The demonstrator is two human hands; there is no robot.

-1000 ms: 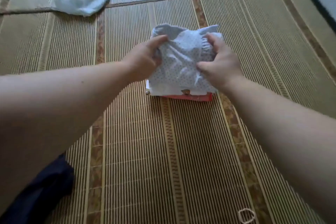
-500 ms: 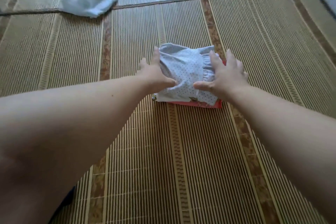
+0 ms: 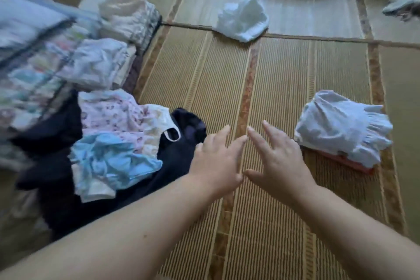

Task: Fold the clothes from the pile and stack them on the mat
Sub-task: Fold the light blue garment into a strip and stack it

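My hands, left (image 3: 216,161) and right (image 3: 278,159), hover empty with fingers spread, the limp, light pile (image 3: 109,143) just left of my left fingertips, so I'd pinch the blue garment (image 3: 113,161) by an edge

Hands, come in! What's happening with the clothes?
Left hand, right hand open, empty. Folded stack on mat. Unfolded pile waiting, nothing blocking.

Bare mat (image 3: 284,88) lies open ahead of my left hand (image 3: 217,161) and right hand (image 3: 278,159). The pile (image 3: 118,143) crowds the left; the folded stack (image 3: 343,129) blocks the right; a white bundle (image 3: 242,18) sits far ahead.
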